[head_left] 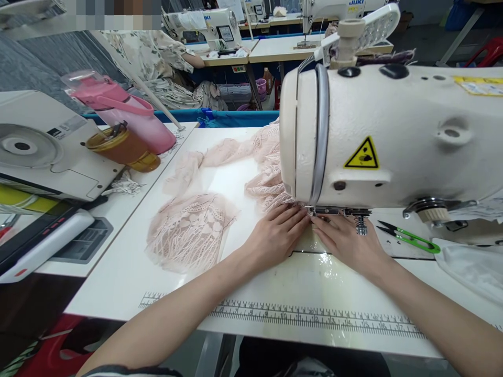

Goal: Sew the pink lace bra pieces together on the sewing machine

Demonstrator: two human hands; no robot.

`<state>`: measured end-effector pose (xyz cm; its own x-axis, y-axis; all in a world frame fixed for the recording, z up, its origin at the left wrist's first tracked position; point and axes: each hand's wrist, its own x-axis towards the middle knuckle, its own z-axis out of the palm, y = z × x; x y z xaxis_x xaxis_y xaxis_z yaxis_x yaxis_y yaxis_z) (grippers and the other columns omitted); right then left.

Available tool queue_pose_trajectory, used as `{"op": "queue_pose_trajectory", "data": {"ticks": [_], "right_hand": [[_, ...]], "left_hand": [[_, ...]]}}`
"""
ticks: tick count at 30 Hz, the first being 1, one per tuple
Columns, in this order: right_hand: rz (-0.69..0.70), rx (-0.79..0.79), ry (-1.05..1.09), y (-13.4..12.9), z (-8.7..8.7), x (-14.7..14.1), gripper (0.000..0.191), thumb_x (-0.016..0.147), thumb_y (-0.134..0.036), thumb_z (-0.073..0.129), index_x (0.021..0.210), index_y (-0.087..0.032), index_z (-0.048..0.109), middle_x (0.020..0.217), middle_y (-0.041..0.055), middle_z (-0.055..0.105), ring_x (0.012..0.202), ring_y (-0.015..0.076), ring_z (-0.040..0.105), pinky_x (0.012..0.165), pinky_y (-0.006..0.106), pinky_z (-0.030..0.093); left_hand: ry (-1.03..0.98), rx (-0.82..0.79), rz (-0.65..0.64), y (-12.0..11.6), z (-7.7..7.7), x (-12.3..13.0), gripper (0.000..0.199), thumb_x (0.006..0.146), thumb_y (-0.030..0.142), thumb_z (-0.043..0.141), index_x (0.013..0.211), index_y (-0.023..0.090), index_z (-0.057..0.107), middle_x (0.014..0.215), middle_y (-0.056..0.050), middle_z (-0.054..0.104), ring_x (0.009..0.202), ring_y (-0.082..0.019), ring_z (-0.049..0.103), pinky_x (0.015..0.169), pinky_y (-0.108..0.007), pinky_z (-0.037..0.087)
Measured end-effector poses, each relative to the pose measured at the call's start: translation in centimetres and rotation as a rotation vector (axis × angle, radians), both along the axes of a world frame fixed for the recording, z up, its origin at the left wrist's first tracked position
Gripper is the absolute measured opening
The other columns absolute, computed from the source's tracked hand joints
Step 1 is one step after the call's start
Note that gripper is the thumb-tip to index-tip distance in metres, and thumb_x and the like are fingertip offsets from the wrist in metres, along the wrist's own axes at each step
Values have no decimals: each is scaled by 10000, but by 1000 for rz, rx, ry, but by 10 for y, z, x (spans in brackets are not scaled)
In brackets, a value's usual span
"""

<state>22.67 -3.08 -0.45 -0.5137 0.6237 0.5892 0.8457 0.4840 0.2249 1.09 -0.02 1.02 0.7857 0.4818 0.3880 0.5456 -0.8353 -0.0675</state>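
Under the head of a white sewing machine (393, 136), my left hand (277, 233) lies flat, its fingertips on the edge of pink lace fabric (269, 180) beside the needle area. Just right of the needle area, my right hand (349, 238) rests with fingers extended, partly hidden by the machine's metal parts. The fabric bunches behind my left hand and trails left to a spread lace piece (188, 230) on the white table (243, 288). Neither hand is wrapped around anything visible.
Green-handled snips (412, 238) and white cloth (471, 267) lie to the right. A pink bottle (133, 115), a brown cup (123, 149) and another machine (47, 141) stand at the left. A ruler strip (314, 318) runs along the front edge. Beyond, a person's arm (193, 60) shows.
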Motion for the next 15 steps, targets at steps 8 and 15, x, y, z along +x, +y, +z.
{"op": "queue_pose_trajectory", "data": {"ticks": [8,15], "right_hand": [[5,-45,27,-1,2,-1,168,927,-285,579,1048,-235,684,1039,1,734,753,153,621,825,358,351],[-35,-169,169,4,-6,4,205,958,-307,499,990,-269,697,934,-14,735,765,148,631,651,306,338]], "left_hand": [[-6,-59,27,0,1,2,354,955,190,432,1259,105,591,1265,-85,635,1215,-231,572,1059,-404,441],[20,-59,59,1,2,3,373,962,220,423,1275,86,576,1300,-99,612,1229,-258,553,1041,-420,425]]}}
